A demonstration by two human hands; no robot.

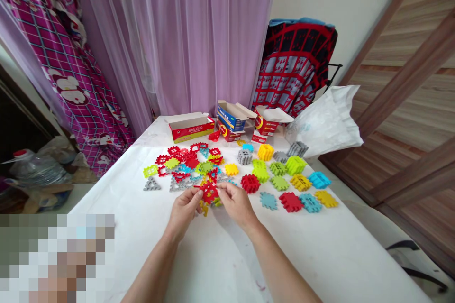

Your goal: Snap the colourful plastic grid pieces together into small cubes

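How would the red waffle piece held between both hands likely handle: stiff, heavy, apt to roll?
The red waffle piece is probably stiff: it looks flat while pinched between left hand and right hand. Likely light, being open lattice. Its toothed edges should stop rolling.

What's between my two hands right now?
A red toothed block, pinched by the left hand and the right hand; a yellow bit and a green bit show just under it. Seen in the head view.

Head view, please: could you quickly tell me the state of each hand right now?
Left hand: closed, fingers pinching the red block at its left side.
Right hand: closed, fingers pinching the red block at its right side.
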